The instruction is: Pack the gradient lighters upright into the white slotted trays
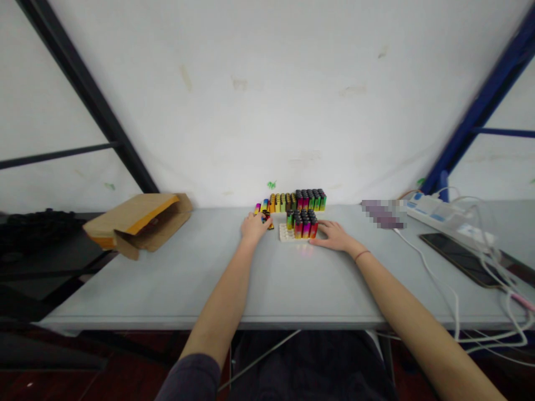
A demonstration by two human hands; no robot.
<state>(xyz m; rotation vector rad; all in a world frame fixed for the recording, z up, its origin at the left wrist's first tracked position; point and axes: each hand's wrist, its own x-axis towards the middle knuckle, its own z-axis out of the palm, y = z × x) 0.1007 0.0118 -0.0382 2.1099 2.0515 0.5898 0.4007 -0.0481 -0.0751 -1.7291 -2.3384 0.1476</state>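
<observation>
Lighters [311,200] in rainbow-fade colours stand upright in packed rows at the back of the worktop [200,278], and a smaller block of them sits on a white tray [285,235] nearer the person. Left hand [254,228] has a curled grip over a few lighters lying beside the tray; whether it has hold of one cannot be told. Right hand [334,235] lies flat and open on the worktop, its grip holding nothing, fingertips [313,241] just beside the tray. Cardboard envelope [137,223] lies well left; power strip [443,214], phone [460,259] and cables [423,263] lie right.
</observation>
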